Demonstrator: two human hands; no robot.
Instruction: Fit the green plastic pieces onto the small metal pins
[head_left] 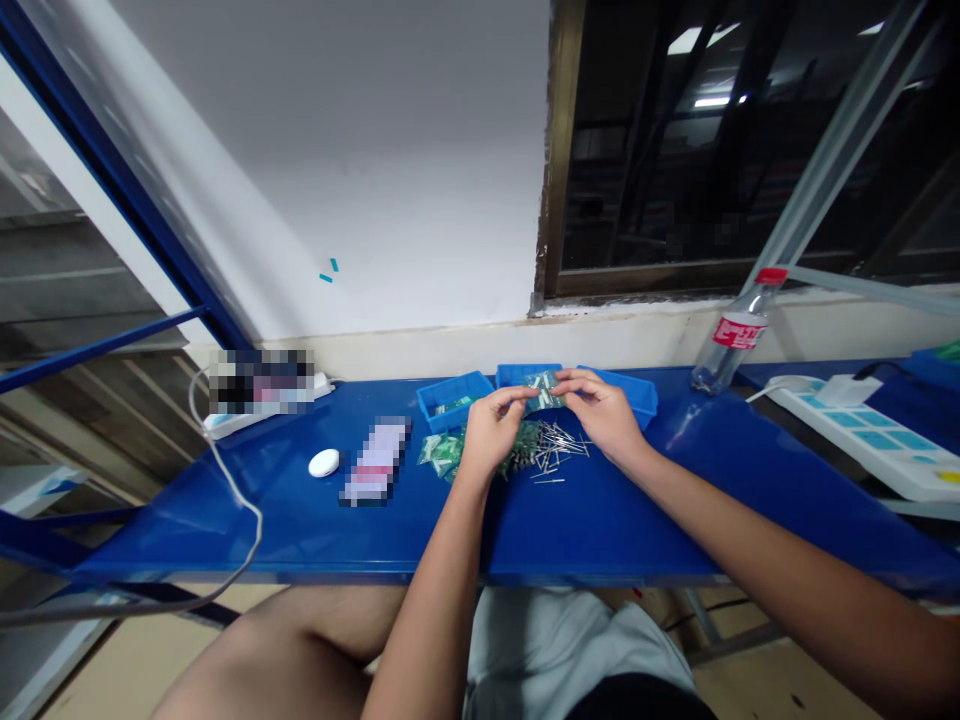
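Note:
A small clear plastic bag (543,388) with small pale parts in it is pinched between my two hands, above the pile on the blue table. My left hand (491,428) grips its left side with thumb and forefinger. On the right edge, the fingers of my right hand (602,410) are closed. Beneath them lies a heap of thin metal pins that look like rivets (559,447). Green-tinted plastic bags (442,453) lie left of the heap, partly hidden by my left hand. Behind are blue bins: a left bin (454,397), a middle bin (517,375) and a right bin (637,392).
A blurred-out phone-like slab (377,460) and a white round case (324,463) lie on the blue table (600,540) to the left. A plastic bottle (739,335) stands at the back right. Power strips (862,430) sit at both sides; a cable (251,510) crosses the left edge.

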